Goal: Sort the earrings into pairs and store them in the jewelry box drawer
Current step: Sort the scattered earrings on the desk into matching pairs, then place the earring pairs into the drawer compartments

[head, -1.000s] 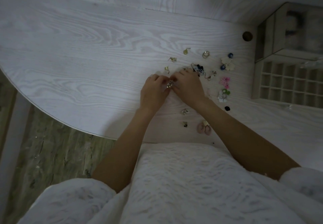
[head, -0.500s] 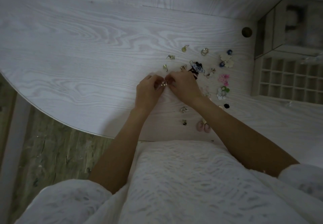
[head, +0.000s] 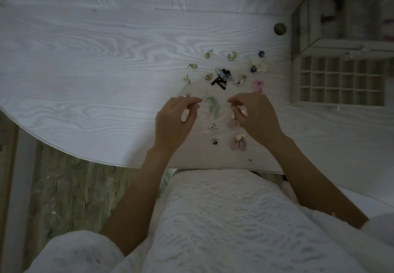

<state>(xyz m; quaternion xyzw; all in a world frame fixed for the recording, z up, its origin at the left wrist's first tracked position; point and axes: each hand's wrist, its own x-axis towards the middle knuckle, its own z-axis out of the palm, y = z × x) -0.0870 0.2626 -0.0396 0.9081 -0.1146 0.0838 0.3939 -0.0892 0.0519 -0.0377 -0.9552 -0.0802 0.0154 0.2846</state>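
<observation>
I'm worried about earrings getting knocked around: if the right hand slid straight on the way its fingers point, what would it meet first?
Likely the pale green earring: the right hand points leftward at it. The hand's height above the table is unclear.

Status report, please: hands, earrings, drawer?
Left hand and right hand apart, fingers curled; grip unclear. Earrings loose on table. Drawer open, compartments look empty. Nothing blocking.

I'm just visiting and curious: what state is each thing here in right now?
left hand: fingers curled, whether it holds anything is unclear
right hand: the same
jewelry box drawer: pulled open, compartments look empty
earrings: loose on the table
</observation>
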